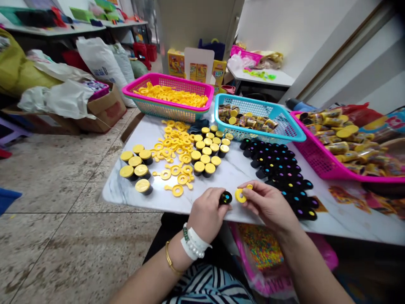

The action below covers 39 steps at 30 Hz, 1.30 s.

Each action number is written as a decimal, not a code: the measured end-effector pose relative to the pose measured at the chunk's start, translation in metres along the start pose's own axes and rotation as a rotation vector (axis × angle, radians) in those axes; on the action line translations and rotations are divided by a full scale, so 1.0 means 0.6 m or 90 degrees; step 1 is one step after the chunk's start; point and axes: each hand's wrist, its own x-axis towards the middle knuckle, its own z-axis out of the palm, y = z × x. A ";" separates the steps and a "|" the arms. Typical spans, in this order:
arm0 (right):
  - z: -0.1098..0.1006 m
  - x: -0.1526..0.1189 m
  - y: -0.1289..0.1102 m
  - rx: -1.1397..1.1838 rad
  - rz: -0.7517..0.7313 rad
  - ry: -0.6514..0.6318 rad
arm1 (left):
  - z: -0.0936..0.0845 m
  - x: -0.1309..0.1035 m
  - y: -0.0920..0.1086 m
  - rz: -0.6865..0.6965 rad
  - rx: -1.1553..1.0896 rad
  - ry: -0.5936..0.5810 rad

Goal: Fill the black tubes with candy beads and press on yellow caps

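My left hand point(207, 211) grips a small black cup point(225, 197) near the table's front edge; coloured bits show in its open end. Close on its right, my right hand point(268, 204) pinches a yellow plastic ring with a tab point(240, 195). A small gap separates ring and cup. Beyond my hands lie a loose pile of the same yellow ring pieces point(177, 141) and black cups with yellow tops point(205, 152). More yellow-topped cups point(135, 161) stand at the left. Rows of black cups with coloured dots point(284, 169) lie beside my right hand.
A pink basket point(133, 89) of yellow rings stands at the back left of the marble-patterned table point(126, 196). A blue basket point(286, 133) and a pink basket point(316, 162) hold wrapped pieces. Below the table edge is a pink bag point(325, 249) with colourful beads.
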 end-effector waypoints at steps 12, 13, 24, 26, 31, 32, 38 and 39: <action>0.052 0.019 0.006 0.057 0.003 0.032 | -0.008 0.011 -0.018 0.027 0.096 -0.028; 0.051 0.021 0.007 0.063 0.006 0.029 | -0.009 0.012 -0.018 0.028 0.093 -0.041; 0.048 0.026 0.009 0.049 -0.011 0.058 | -0.009 0.023 -0.004 -0.008 0.118 -0.036; 0.047 0.029 0.012 0.058 -0.009 0.056 | -0.010 0.024 -0.005 -0.004 0.136 -0.029; 0.047 0.027 0.013 0.054 -0.018 0.020 | -0.024 0.024 -0.021 0.040 0.159 -0.013; 0.047 0.026 0.012 0.047 -0.025 0.017 | -0.028 0.024 -0.024 0.049 0.150 -0.005; 0.047 0.022 0.011 0.028 -0.028 0.008 | -0.028 0.022 -0.008 0.022 0.060 0.040; 0.047 0.023 0.011 0.027 -0.025 0.004 | -0.023 0.023 -0.004 0.009 0.045 0.032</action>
